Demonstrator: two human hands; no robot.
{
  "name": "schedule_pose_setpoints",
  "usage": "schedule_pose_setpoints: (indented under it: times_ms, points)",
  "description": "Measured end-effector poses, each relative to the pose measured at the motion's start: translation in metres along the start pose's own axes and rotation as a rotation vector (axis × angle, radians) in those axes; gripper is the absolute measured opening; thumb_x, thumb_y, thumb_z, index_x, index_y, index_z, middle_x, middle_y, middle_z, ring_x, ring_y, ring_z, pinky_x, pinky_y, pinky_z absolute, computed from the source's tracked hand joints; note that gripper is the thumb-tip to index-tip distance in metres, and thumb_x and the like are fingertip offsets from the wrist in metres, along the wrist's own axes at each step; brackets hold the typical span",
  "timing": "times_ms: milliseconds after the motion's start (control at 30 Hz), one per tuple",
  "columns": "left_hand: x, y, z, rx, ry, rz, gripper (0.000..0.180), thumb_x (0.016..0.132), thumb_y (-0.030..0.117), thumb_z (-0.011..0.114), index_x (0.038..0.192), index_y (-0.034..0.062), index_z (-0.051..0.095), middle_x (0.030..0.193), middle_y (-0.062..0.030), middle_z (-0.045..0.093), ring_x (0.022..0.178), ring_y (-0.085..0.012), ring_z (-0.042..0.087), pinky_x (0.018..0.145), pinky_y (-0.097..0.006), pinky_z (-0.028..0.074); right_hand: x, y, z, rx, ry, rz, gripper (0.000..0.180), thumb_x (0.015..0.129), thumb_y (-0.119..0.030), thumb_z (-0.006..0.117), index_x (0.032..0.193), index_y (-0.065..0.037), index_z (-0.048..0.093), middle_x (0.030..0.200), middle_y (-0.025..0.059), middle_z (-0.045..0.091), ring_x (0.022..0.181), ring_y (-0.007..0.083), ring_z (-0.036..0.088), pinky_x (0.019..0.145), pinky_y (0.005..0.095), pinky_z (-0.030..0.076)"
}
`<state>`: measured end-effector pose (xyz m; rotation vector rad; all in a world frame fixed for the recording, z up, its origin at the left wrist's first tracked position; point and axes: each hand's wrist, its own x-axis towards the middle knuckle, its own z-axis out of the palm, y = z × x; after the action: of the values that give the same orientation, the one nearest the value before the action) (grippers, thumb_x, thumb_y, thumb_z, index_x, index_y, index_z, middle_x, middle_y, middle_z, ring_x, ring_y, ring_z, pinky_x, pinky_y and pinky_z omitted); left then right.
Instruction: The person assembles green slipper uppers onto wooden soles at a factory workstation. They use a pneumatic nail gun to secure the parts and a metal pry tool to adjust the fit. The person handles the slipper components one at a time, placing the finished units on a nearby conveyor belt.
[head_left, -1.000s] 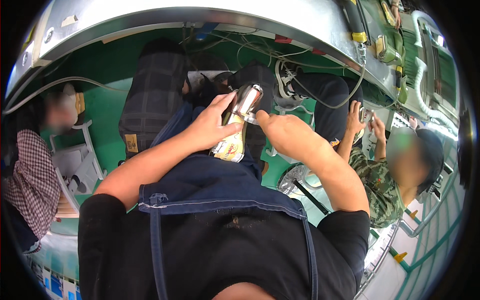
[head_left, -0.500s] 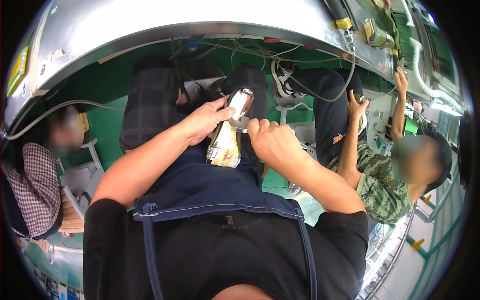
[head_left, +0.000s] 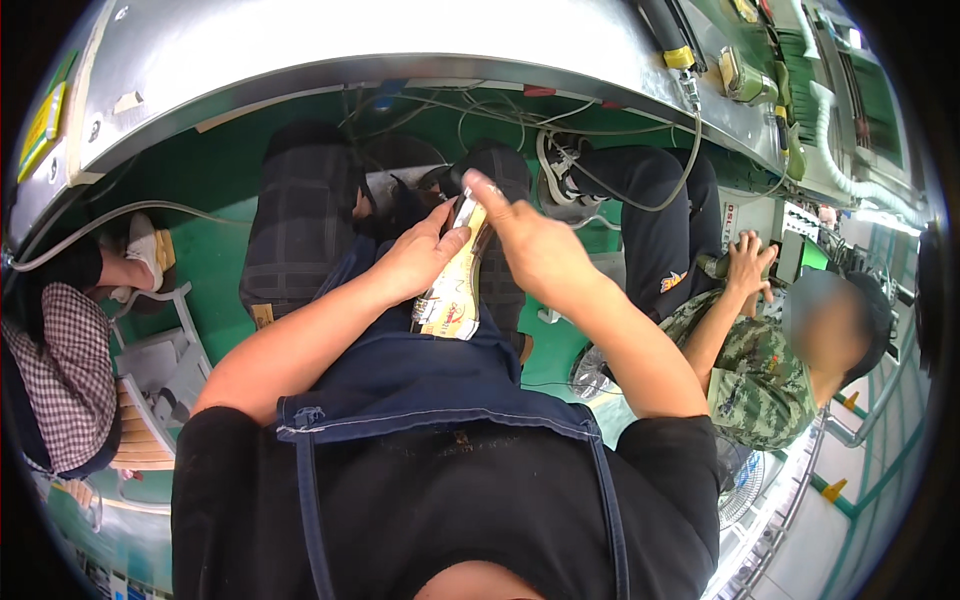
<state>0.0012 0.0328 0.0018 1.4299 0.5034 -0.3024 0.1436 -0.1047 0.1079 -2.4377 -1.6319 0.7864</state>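
Left hand [head_left: 424, 256] curled round yellow-printed piece [head_left: 450, 305], upper end partly hidden; right hand [head_left: 532, 242] blurred, cannot tell openness or hold.

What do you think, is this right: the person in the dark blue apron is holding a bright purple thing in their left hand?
Not quite: only the colour is wrong. The head view shows a mostly pale yellow thing, not a purple one, held in the left hand of the person in the dark blue apron.
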Motion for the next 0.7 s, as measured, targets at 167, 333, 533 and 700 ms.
schedule_pose_setpoints:
  times_ms: [167,333,533,700]
  points:
    - [0.002,0.001,-0.001,-0.034,-0.023,-0.009,0.059,0.112,0.029,0.052,0.162,0.0022,0.036,0.144,-0.0194,0.062,0.130,-0.0243,0.060,0.111,-0.035,0.044,0.006,0.008,-0.011,0.151,0.115,0.130,0.071,0.098,-0.006,0.061,0.162,-0.014,0.032,0.110,0.0263,0.073,0.095,0.0489,0.070,0.081,0.0568,0.055]
    - [0.009,-0.028,0.010,-0.329,-0.046,-0.076,0.057,0.113,0.021,0.050,0.165,0.0045,0.032,0.153,-0.0127,0.054,0.136,-0.0206,0.054,0.114,-0.033,0.043,0.037,0.061,-0.086,0.075,0.708,0.182,0.032,0.096,-0.009,0.069,0.125,0.001,0.059,0.111,0.0252,0.073,0.101,0.0476,0.069,0.088,0.0518,0.055]
    - [0.002,-0.004,0.011,-0.652,-0.104,-0.298,0.058,0.113,0.024,0.052,0.164,0.0057,0.032,0.144,-0.0107,0.058,0.127,-0.0185,0.059,0.108,-0.034,0.049,0.086,0.161,-0.170,-0.302,0.952,0.114,0.037,0.095,-0.017,0.071,0.125,0.004,0.062,0.111,0.0244,0.072,0.102,0.0416,0.069,0.090,0.0490,0.053]
    - [0.004,-0.008,0.011,-0.602,-0.110,-0.256,0.057,0.114,0.027,0.051,0.163,0.0053,0.033,0.142,-0.0105,0.060,0.124,-0.0174,0.061,0.106,-0.033,0.050,0.147,0.229,-0.166,-0.543,0.846,0.080,0.045,0.095,-0.024,0.071,0.130,0.002,0.060,0.109,0.0242,0.071,0.101,0.0412,0.068,0.091,0.0448,0.052]
